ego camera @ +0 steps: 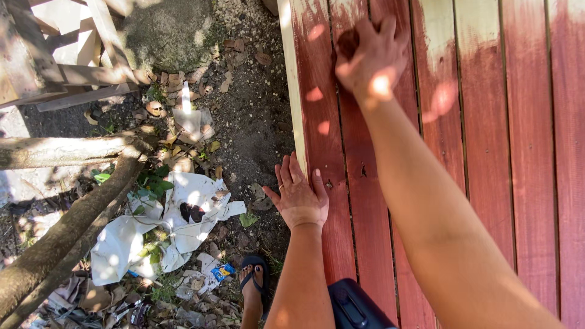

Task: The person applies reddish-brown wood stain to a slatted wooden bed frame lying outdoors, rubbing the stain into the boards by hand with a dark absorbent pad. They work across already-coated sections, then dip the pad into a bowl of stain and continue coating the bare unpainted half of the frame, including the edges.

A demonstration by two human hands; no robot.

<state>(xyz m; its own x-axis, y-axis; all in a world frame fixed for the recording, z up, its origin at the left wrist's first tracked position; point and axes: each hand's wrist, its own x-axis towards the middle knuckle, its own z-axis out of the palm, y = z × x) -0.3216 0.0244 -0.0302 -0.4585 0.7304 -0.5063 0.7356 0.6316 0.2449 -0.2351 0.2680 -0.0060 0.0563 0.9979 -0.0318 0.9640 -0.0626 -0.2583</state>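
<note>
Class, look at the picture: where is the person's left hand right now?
In the head view, the left hand rests at lower centre, gripping the left edge of the red-stained wooden panel, below the raised right hand and above the sandalled foot.

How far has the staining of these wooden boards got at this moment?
Most of the plank panel already carries red-brown stain. The right hand presses a dark wad, apparently a stained rag, against the boards near the far end, while the left hand grips the panel's pale edge. Left to do: the pale bare strip at the far end, and that unstained edge.
</note>
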